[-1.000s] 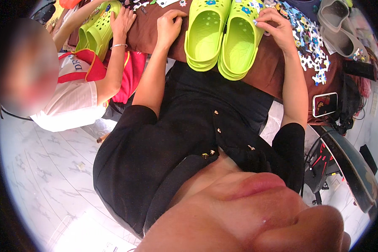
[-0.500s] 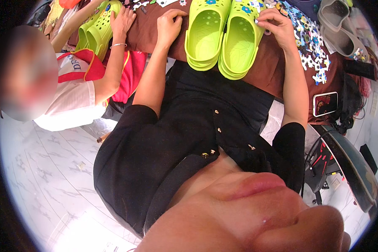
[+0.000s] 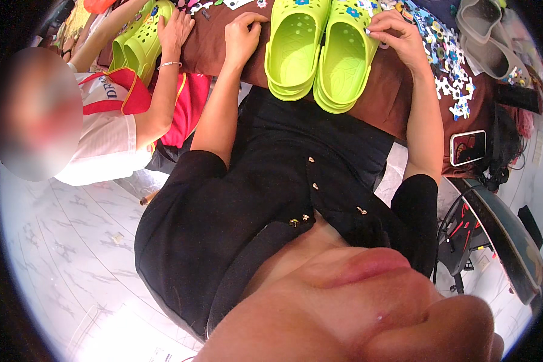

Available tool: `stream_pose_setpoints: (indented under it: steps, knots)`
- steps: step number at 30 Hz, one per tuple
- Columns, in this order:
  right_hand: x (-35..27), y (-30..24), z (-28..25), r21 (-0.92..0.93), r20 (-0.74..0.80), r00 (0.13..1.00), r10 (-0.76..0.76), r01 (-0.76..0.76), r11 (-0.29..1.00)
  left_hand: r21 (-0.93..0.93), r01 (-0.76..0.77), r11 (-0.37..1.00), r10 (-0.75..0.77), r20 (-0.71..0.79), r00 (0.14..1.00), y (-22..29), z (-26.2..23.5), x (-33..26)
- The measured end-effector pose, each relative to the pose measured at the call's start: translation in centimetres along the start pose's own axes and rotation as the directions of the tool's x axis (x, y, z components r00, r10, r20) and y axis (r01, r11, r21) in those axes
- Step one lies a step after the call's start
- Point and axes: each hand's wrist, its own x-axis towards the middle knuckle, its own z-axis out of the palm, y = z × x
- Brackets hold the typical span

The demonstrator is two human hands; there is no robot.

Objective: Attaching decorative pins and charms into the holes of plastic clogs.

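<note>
A pair of lime-green clogs stands on the brown cloth in front of me, toes away. The left clog (image 3: 292,51) and the right clog (image 3: 344,63) sit side by side, each apparently doubled with another sole beneath. Blue and white flower charms (image 3: 352,13) show on the right clog's holed upper. My right hand (image 3: 401,37) is closed in a pinch at that clog's right edge. A tiny whitish bit shows at its fingertips, too small to make out. To the left of the pair rests my left hand (image 3: 242,39), fingers curled in, with nothing seen in them.
Many loose charms (image 3: 449,60) are heaped on the brown cloth (image 3: 392,90) at right. Grey clogs (image 3: 489,51) and a phone (image 3: 467,148) lie farther right. At left, another person's hand (image 3: 176,33) rests by more green clogs (image 3: 140,51). A chair (image 3: 501,235) stands at lower right.
My right hand has shifted very slightly at the right clog's edge, still pinched. My left hand and the clogs stay in place. The other person's head has moved a little.
</note>
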Motion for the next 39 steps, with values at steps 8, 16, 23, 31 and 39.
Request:
stream_pose_setpoints:
  steps: [8,16,23,31,39]
  knots:
    - [0.4,-2.0,-0.6,-0.416,0.198,0.94,-0.277,0.337,0.845,0.007,0.002,1.0,-0.002,-0.005,1.0,0.1,-0.1,-0.1]
    - [0.1,-6.2,0.7,-0.522,0.199,0.958,-0.205,0.28,0.806,0.01,-0.002,1.0,0.001,0.008,1.0,0.2,-0.3,0.1]
    - [-0.1,-6.3,1.2,-0.584,0.201,0.961,-0.19,0.273,0.764,0.022,0.009,1.0,-0.009,0.011,1.0,0.2,-0.3,0.1]
    - [0.0,-4.9,-0.5,-0.494,0.083,0.948,-0.307,0.307,0.814,0.023,0.008,1.0,-0.009,0.009,1.0,0.4,-0.5,0.1]
    - [-0.5,-2.4,-4.3,-0.582,-0.555,0.743,-0.374,-0.026,0.813,0.024,0.069,0.997,-0.07,0.039,0.997,1.3,-0.9,0.4]
